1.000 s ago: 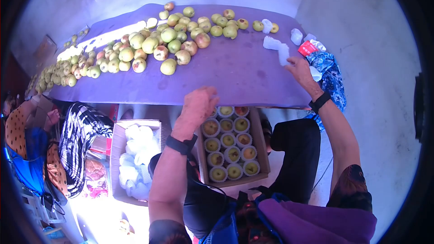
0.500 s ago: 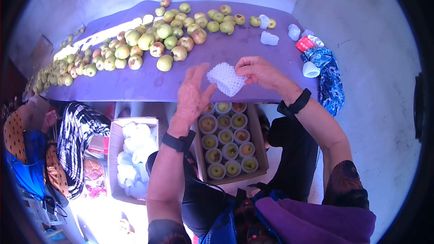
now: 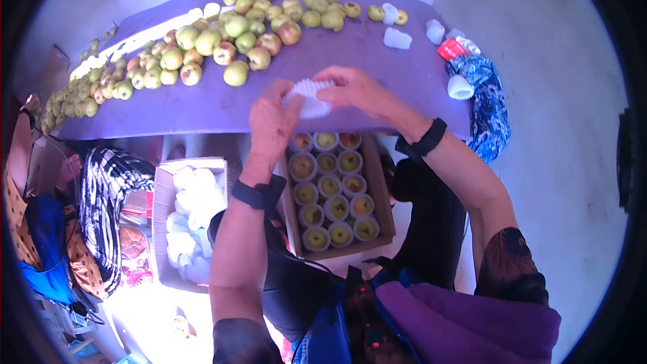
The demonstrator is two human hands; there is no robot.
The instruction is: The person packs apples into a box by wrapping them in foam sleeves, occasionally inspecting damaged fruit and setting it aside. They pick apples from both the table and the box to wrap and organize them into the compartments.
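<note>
A white foam fruit net (image 3: 312, 99) is held up between my two hands, over the front edge of the purple-covered table (image 3: 364, 61). My left hand (image 3: 271, 121) grips its left side, thumb in front and fingers behind. From the right, my right hand (image 3: 354, 91) pinches the upper right edge of the net. Whether anything is inside the net I cannot tell. Below my hands stands a cardboard box (image 3: 389, 229) with rows of apples (image 3: 330, 185), each in a white foam net. Loose green and reddish apples (image 3: 236, 73) lie in a heap beyond my left hand.
More foam nets (image 3: 397, 38) lie at the table's right, beside a red packet (image 3: 451, 49) and a blue patterned cloth (image 3: 495, 121). At lower left, a carton (image 3: 162, 229) holds a pile of white foam nets (image 3: 195, 209). Another person's arm (image 3: 20, 148) reaches the table's far left.
My left hand, apart from the net before, has closed on its left side. The net now looks more bunched. The other person's arm has risen to the table edge. My view has tilted slightly.
</note>
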